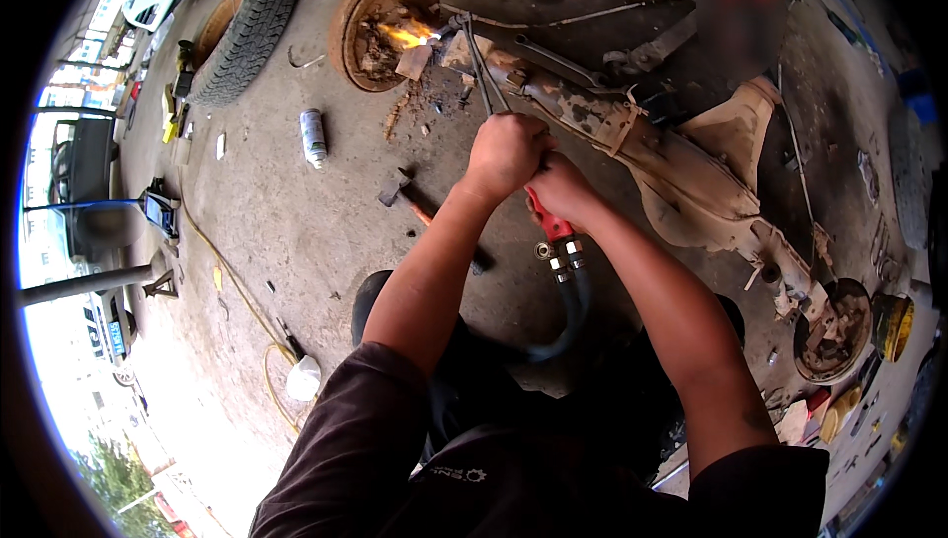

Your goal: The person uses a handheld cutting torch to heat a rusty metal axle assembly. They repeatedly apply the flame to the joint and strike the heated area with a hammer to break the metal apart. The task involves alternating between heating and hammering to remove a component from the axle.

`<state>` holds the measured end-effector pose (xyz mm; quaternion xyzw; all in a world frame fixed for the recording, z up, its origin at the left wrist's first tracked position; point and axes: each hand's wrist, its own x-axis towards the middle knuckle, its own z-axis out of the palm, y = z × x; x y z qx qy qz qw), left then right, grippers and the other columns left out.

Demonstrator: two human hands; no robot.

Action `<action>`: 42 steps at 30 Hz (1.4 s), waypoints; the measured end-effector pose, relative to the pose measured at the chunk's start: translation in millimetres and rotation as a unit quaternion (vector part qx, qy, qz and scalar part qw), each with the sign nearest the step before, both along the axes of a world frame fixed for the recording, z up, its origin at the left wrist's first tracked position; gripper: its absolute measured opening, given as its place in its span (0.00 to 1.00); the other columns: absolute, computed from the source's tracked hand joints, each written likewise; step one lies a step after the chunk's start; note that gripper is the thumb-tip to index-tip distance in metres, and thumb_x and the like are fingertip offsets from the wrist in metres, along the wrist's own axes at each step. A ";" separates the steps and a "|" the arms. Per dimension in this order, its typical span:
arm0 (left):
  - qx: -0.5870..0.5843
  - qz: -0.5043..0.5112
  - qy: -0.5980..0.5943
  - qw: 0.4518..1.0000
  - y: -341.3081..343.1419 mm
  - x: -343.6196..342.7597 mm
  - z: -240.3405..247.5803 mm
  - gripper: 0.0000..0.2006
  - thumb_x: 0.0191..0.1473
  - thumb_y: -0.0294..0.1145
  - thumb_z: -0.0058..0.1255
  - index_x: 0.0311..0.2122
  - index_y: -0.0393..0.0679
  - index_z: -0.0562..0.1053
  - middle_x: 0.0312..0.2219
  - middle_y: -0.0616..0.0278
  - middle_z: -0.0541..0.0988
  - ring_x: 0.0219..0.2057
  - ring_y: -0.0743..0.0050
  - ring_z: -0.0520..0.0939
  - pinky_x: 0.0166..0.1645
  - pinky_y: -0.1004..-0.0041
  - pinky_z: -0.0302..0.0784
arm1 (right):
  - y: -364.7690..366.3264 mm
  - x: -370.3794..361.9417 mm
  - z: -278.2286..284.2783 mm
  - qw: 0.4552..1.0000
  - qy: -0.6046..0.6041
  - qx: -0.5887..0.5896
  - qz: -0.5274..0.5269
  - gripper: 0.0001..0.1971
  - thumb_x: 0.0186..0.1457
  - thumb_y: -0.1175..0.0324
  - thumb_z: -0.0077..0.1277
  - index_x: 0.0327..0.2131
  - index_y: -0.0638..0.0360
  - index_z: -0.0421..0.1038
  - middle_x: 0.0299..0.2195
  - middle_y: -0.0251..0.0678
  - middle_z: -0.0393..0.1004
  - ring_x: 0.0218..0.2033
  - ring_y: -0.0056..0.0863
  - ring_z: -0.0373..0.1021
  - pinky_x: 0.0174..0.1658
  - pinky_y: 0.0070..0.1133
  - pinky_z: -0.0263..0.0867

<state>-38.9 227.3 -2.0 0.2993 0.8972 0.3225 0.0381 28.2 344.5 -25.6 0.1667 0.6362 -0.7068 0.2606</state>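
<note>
- I find my left hand (509,155) closed around the metal tubes (480,72) of a cutting torch (547,216).
- My right hand (567,192), close against it, is wrapped about the torch's red handle (553,223).
- I record the torch above the concrete floor (286,222), its far end near a rusty brake drum (345,37), where an orange flame (405,35) burns.
- I note a hammer (418,211) and spray can (313,139) on the floor.

I read the axle housing (578,109) as rough, matt, rust-stained metal and the brake drum (346,35) as coarse rusted metal. The torch handle (553,226) appears smooth, its hose fittings (560,269) glossy metal. Tyre (259,35): matt, treaded rubber. Floor (257,202): matt, stained concrete. Sleeve (346,424): matt cloth.
</note>
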 end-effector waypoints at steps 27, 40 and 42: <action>-0.006 -0.001 -0.008 1.000 -3.6 -2.1 -4.5 0.09 0.46 0.32 0.61 0.29 0.36 0.79 0.28 0.46 0.81 0.31 0.42 0.82 0.38 0.58 0.78 | -5.8 1.4 0.7 0.999 0.024 0.026 0.005 0.06 0.62 0.70 0.43 0.34 0.63 0.65 0.19 0.36 0.69 0.15 0.27 0.68 0.18 0.27 0.65; -0.006 0.023 -0.009 1.000 1.2 1.2 2.8 0.10 0.44 0.32 0.65 0.30 0.38 0.80 0.27 0.48 0.82 0.30 0.44 0.83 0.37 0.60 0.79 | -1.0 4.0 5.8 0.999 0.025 -0.021 -0.009 0.10 0.61 0.70 0.41 0.30 0.68 0.68 0.18 0.38 0.70 0.15 0.32 0.72 0.18 0.31 0.65; -0.006 0.024 -0.009 1.000 1.7 2.3 3.3 0.10 0.44 0.33 0.65 0.30 0.38 0.80 0.27 0.48 0.82 0.30 0.44 0.83 0.37 0.60 0.79 | -1.0 4.0 4.2 0.999 0.036 -0.014 -0.004 0.10 0.61 0.70 0.42 0.30 0.68 0.68 0.18 0.39 0.70 0.16 0.32 0.72 0.18 0.31 0.65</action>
